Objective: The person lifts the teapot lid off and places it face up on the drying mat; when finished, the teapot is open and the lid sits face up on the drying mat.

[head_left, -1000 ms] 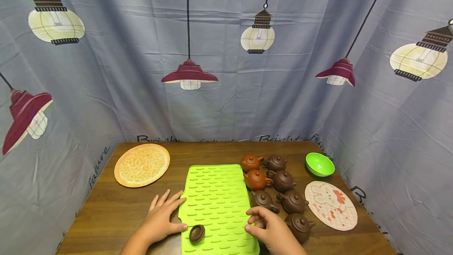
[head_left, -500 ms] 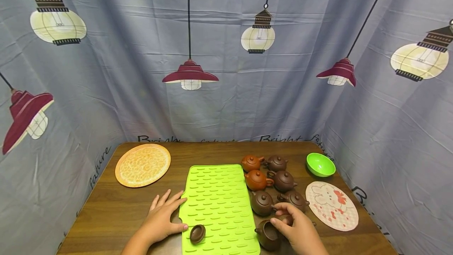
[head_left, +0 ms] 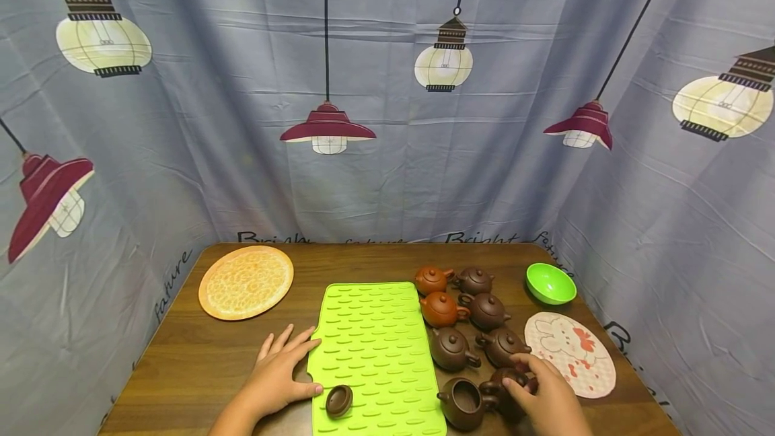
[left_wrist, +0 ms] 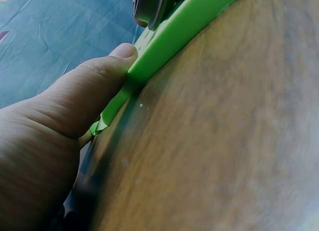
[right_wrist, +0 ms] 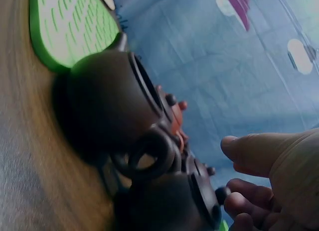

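My left hand [head_left: 275, 375] rests at the left edge of the green ridged mat [head_left: 375, 328], fingers spread. In the left wrist view its thumb [left_wrist: 107, 66] touches the mat's edge. A small brown teapot lid [head_left: 339, 400] lies on the mat near that thumb. To the mat's right stands a dark brown teapot [head_left: 463, 406] without a lid, its dark inside showing. My right hand [head_left: 547, 395] hovers over the lidded brown teapot [right_wrist: 159, 203] beside it, partly hiding it. In the right wrist view the fingertips are close to its lid knob [right_wrist: 223, 195], with the thumb apart.
Behind these teapots stand several more lidded ones, including brown teapots [head_left: 451, 348] and orange teapots [head_left: 440, 309], closely spaced. A green bowl [head_left: 551, 283] and round rabbit placemat [head_left: 569, 348] are at the right. A round yellow-orange mat [head_left: 246, 282] lies back left.
My right hand has moved right from the green mat's edge, past the lidless teapot, to the lidded one beside it. The lidless teapot has come into sight. My left hand stays put.
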Available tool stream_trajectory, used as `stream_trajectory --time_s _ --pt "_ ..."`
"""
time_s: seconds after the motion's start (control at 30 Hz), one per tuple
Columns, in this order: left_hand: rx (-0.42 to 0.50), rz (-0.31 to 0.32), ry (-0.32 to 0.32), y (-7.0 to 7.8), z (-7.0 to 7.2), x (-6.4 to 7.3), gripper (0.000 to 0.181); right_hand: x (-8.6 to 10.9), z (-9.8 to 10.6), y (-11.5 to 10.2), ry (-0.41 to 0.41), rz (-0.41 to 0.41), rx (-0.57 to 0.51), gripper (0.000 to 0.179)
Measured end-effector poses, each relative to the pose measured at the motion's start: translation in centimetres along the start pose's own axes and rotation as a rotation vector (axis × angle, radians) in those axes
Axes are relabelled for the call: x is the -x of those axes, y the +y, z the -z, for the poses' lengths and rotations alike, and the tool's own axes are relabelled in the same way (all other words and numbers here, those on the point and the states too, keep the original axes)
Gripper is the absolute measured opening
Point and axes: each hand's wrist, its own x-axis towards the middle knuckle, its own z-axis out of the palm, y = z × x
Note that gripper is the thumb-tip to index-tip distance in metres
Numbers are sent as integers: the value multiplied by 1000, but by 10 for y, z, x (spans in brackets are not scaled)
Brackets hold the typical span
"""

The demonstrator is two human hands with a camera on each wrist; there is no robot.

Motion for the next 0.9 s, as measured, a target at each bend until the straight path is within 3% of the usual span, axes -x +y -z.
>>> stream_trajectory --time_s 0.37,0.9 --pt "15 -8 13 1 0 0 99 0 -3 15 32 46 23 32" --pt "24 -14 13 2 1 0 97 -1 1 22 20 14 50 18"
